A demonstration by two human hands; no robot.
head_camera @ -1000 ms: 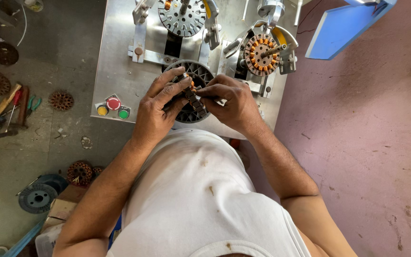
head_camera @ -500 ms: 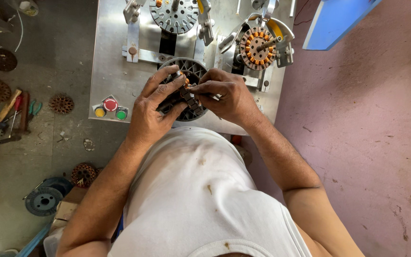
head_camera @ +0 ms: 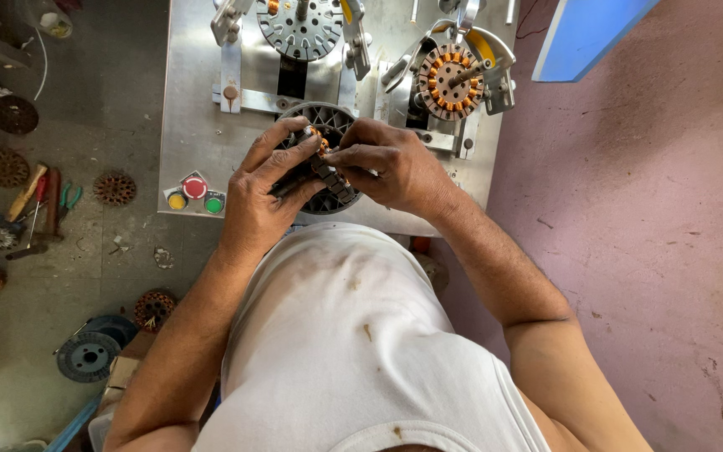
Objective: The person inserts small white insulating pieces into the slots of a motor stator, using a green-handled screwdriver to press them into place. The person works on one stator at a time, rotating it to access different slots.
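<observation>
A round dark stator core point(head_camera: 325, 125) with slotted teeth and some copper winding is held over the front edge of a metal winding machine table point(head_camera: 194, 100). My left hand point(head_camera: 265, 184) grips its left side, fingers curled over the rim. My right hand point(head_camera: 391, 167) grips the right side, fingertips pinching at the copper windings near the centre. Both hands cover much of the core.
On the machine sit a bare steel stator point(head_camera: 301, 25) and a copper-wound stator point(head_camera: 449, 79) in fixtures, with yellow, red and green buttons point(head_camera: 196, 194) at the front left. Loose stators point(head_camera: 115, 187), hand tools point(head_camera: 39, 201) and a spool point(head_camera: 87, 356) lie on the floor left. A blue panel point(head_camera: 587, 33) stands right.
The view has shifted slightly. Both hands stay on the core, with the right fingers working a little along the windings.
</observation>
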